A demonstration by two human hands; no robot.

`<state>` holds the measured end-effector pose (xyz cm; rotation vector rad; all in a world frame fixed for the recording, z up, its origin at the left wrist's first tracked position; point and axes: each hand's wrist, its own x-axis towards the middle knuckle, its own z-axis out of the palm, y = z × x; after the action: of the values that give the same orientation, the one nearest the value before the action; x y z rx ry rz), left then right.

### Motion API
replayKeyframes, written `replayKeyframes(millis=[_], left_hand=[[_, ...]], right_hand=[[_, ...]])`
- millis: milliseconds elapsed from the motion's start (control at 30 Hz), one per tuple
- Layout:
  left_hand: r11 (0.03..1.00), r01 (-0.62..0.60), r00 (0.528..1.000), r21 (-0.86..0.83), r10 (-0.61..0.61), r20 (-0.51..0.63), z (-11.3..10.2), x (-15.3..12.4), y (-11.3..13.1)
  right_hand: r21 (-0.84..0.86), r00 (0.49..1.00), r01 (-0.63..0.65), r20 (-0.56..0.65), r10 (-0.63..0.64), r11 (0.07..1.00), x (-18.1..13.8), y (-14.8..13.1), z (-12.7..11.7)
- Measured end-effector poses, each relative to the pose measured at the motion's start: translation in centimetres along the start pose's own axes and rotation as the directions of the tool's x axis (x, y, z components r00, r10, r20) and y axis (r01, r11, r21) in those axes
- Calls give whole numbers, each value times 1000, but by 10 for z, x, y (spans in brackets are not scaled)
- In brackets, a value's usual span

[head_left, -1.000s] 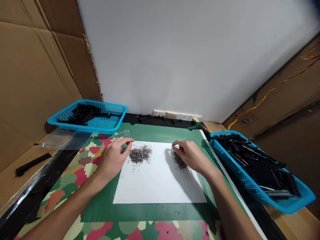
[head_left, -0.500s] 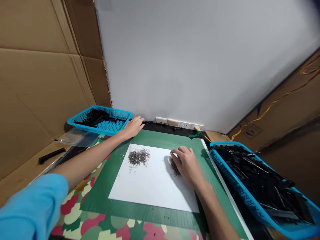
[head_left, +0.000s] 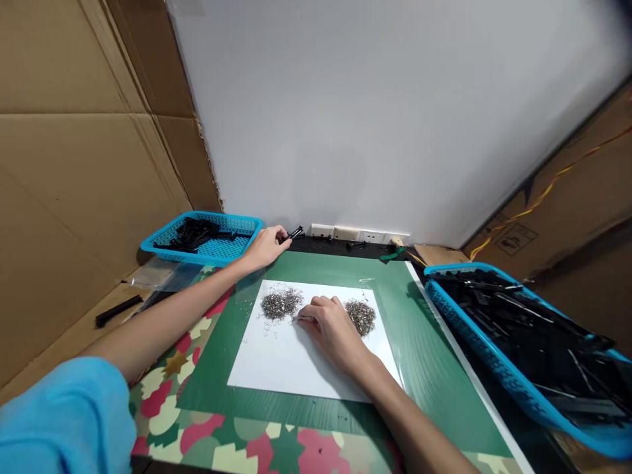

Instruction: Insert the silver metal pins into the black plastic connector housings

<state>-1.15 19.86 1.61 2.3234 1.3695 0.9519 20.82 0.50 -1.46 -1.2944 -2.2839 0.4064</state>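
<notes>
Near the wall, my left hand [head_left: 268,247] is closed on a small black stick-shaped part [head_left: 295,233], whose end sticks out past the fingers. My right hand [head_left: 332,327] hovers low over a white sheet [head_left: 276,368], thumb and fingers pinched together. Whatever is in that pinch is too small to make out. Left of its fingertips lies a pile of tiny metal pieces [head_left: 280,304], with thin wire-like bits scattered around it. Behind the right hand is a second pile of small metal pieces [head_left: 360,317].
A blue basket [head_left: 222,253] with black parts stands at the back left; a larger blue basket [head_left: 474,326] full of black parts is at right. Wall sockets [head_left: 345,233] line the back edge. A black bar [head_left: 118,309] lies at left on cardboard.
My right hand has moved left from the right-hand pile toward the left one, uncovering the right pile. My left hand has lifted a black part by the wall. The view has shifted slightly.
</notes>
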Motion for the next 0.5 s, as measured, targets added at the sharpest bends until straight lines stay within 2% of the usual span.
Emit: replayKeyframes(millis=[133, 267, 333, 400, 500], left_hand=[[967, -46, 996, -251, 26, -83, -10, -38, 29], [912, -28, 993, -409, -20, -112, -9, -79, 50], [876, 1, 994, -483, -54, -96, -6, -99, 56], [781, 54, 994, -622, -104, -45, -2, -118, 61], [698, 110, 990, -707, -142, 14, 1, -142, 65]], right_hand=[[61, 999, -35, 2, 35, 998, 6, -3, 6], [74, 999, -44, 20, 43, 996, 6, -4, 9], [40, 999, -33, 42, 31, 999, 5, -6, 9], [20, 998, -8, 62, 6, 1000, 3, -7, 6], [125, 999, -7, 53, 1, 992, 0, -7, -5]])
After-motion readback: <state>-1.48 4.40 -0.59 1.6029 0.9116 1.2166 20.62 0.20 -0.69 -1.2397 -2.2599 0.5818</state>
